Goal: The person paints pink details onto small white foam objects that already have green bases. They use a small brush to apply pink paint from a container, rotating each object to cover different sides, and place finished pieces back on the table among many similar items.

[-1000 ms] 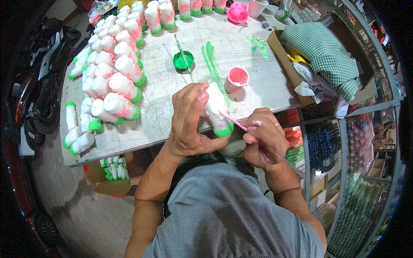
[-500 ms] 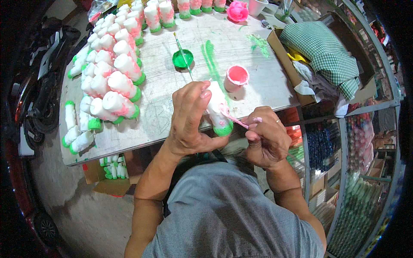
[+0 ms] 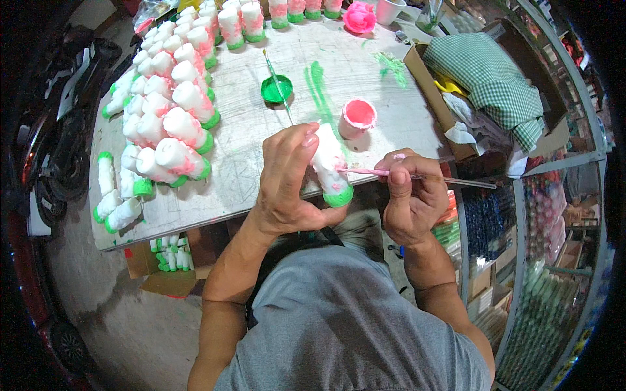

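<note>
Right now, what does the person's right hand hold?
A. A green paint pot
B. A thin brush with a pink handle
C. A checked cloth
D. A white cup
B: the right hand grips a thin pink-handled brush whose end lies against the white figure with a green base held in the left hand.

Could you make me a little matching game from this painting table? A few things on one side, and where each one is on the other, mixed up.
Things:
1. white figure with green base
2. thin pink-tipped brush
3. cup of pink paint
4. lid of green paint

Places:
A. standing on the table just beyond the held figure
B. gripped in the left hand
C. lying on the table with another brush resting across it
D. held in the right hand, tip touching the figure

Pairs: 1-B, 2-D, 3-A, 4-C
</note>
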Demonstrator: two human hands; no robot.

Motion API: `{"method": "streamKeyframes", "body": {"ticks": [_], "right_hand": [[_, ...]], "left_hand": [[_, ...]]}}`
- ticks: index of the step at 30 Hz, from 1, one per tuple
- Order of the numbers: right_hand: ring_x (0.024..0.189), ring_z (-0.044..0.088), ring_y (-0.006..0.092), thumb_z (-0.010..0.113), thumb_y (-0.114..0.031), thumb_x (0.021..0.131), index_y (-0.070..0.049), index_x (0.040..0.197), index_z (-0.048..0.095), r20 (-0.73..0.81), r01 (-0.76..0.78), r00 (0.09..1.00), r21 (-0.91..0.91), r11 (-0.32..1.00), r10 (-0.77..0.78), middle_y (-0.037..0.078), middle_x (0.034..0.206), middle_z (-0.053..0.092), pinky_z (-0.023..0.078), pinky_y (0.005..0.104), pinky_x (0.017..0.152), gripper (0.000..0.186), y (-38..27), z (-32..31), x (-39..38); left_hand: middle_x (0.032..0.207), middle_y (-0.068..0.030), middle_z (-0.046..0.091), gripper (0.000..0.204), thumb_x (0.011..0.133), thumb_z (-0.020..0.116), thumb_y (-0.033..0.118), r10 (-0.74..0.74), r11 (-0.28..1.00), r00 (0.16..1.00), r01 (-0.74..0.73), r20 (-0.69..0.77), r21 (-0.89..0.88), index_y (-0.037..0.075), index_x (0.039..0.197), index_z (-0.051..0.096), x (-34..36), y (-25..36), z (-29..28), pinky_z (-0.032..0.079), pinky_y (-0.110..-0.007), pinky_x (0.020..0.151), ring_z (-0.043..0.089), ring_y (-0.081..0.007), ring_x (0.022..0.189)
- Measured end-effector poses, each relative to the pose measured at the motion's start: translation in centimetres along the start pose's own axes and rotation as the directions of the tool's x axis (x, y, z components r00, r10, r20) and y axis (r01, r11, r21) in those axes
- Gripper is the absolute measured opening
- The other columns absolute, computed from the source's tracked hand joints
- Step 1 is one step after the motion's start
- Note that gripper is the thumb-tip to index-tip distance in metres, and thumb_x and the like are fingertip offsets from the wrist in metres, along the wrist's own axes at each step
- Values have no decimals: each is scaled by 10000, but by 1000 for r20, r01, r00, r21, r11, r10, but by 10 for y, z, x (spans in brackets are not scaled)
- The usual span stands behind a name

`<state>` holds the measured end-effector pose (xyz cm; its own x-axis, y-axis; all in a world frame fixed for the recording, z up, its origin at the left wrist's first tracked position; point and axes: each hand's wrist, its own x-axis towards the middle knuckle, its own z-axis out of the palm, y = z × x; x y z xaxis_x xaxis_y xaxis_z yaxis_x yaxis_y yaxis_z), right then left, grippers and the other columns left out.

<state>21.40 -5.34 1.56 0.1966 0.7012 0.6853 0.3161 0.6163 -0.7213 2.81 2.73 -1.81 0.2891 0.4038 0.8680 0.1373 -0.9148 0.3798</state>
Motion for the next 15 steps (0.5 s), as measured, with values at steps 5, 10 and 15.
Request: {"method": "streamKeyframes", "body": {"ticks": [5, 10, 15], "right_hand": [[758, 644, 176, 638, -74, 1011, 21, 1037, 582, 54, 151, 988, -89, 984, -147, 153, 867, 691, 527, 291, 660, 114, 6, 0, -1], [751, 599, 140, 602, -150, 1047, -5, 1041, 561, -12, -99, 995, 61, 993, 100, 113, 869, 669, 491, 267, 677, 151, -2, -4, 2], [765, 564, 117, 599, -198, 1058, -14, 1021, 552, 32, -304, 953, 119, 945, 302, 84, 875, 650, 455, 255, 699, 194, -5, -3, 12]], "left_hand": [[1346, -280, 557, 1078, 557, 873, 150, -41, 999, 999, 41, -3, -36, 44, 1497, 356, 1, 1, -2, 438, -530, 1030, 589, -425, 1169], [1401, -260, 539, 1133, 519, 858, 132, -100, 991, 989, 109, 113, -74, 46, 1517, 326, 2, 4, -9, 390, -529, 1083, 549, -432, 1235], [1414, -238, 542, 1162, 495, 858, 137, -93, 983, 983, 116, 157, -144, 52, 1520, 317, 2, 1, -11, 382, -521, 1091, 531, -438, 1258]]}}
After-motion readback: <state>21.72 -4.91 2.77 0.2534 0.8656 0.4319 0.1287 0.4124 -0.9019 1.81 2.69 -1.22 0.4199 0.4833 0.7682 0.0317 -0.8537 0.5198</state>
